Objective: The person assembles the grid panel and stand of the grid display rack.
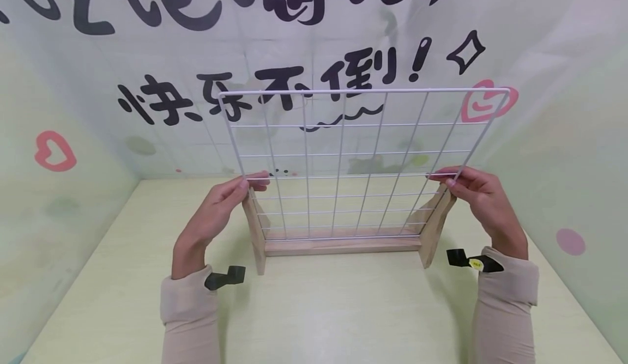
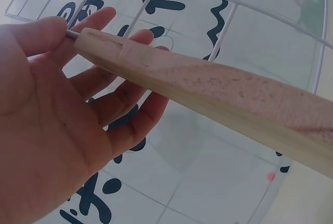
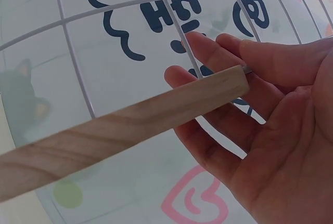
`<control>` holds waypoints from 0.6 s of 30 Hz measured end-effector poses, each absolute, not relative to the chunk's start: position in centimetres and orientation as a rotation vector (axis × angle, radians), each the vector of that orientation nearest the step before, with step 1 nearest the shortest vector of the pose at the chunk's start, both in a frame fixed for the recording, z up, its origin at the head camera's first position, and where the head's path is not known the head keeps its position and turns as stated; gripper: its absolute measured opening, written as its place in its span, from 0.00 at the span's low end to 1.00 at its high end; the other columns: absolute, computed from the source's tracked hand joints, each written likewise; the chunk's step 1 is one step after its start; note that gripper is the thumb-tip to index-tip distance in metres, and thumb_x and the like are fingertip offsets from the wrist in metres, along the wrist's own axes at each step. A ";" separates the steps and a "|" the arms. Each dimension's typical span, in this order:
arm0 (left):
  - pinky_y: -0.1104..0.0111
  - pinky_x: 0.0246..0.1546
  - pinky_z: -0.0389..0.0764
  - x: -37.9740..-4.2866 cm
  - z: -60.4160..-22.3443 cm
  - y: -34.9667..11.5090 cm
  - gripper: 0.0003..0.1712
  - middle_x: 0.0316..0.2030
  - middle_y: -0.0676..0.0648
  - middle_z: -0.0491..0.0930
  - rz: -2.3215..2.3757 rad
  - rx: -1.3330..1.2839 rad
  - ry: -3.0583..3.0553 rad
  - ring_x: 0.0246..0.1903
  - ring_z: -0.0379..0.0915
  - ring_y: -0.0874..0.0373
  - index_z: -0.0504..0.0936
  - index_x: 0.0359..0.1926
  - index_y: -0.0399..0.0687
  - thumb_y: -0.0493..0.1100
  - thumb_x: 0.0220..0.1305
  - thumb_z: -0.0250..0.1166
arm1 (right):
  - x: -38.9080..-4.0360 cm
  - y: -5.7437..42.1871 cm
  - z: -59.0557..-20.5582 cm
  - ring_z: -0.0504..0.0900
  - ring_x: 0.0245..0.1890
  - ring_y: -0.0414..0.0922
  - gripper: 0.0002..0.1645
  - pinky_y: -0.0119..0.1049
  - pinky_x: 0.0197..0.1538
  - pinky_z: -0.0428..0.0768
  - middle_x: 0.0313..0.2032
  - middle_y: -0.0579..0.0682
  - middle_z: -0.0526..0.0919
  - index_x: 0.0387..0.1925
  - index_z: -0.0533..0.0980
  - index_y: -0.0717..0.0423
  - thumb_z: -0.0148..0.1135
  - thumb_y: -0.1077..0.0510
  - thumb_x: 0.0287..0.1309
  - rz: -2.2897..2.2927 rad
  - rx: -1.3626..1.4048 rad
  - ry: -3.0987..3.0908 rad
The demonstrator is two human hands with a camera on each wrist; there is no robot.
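Note:
A white wire grid panel (image 1: 340, 153) leans back, its lower edge at the crossbar (image 1: 343, 246) of a wooden stand. My left hand (image 1: 216, 208) pinches the panel's left side wire between thumb and fingers, right at the top of the stand's left side piece (image 1: 256, 233). On the other side, my right hand (image 1: 483, 198) pinches the right side wire at the tip of the right side piece (image 1: 434, 233). In both wrist views the remaining fingers spread loosely behind the wooden side pieces (image 2: 218, 83).
The stand rests on a pale table (image 1: 338, 309). A printed sheet (image 1: 196, 53) with large black characters hangs behind it, and patterned walls flank both sides. Small black devices (image 1: 225, 278) are strapped at both wrists, over beige sleeves (image 1: 191, 309).

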State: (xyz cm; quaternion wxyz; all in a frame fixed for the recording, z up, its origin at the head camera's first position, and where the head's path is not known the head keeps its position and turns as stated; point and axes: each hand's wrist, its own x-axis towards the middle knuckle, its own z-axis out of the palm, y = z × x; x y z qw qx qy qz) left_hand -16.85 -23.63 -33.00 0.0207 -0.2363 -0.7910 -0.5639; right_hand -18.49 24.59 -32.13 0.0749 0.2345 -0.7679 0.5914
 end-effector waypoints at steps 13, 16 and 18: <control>0.78 0.61 0.66 -16.9 -33.0 -23.7 0.22 0.49 0.59 0.82 -1.790 -0.729 -2.451 0.58 0.73 0.64 0.78 0.58 0.33 0.43 0.80 0.44 | -18.3 24.8 -32.0 0.83 0.47 0.35 0.15 0.26 0.41 0.77 0.48 0.41 0.87 0.55 0.76 0.69 0.51 0.68 0.71 1.782 0.688 -2.335; 0.78 0.61 0.65 -16.9 -33.0 -23.7 0.22 0.49 0.56 0.83 -1.779 -0.720 -2.459 0.58 0.73 0.64 0.78 0.58 0.34 0.44 0.80 0.44 | -18.3 24.8 -31.9 0.83 0.48 0.35 0.16 0.25 0.43 0.77 0.48 0.40 0.87 0.55 0.76 0.69 0.51 0.68 0.71 1.786 0.692 -2.339; 0.77 0.61 0.65 -16.9 -32.9 -23.7 0.23 0.50 0.52 0.83 -1.777 -0.712 -2.467 0.58 0.73 0.63 0.78 0.58 0.34 0.44 0.80 0.44 | -18.3 24.8 -31.9 0.83 0.48 0.34 0.16 0.24 0.43 0.77 0.48 0.40 0.87 0.56 0.76 0.69 0.51 0.68 0.71 1.780 0.694 -2.342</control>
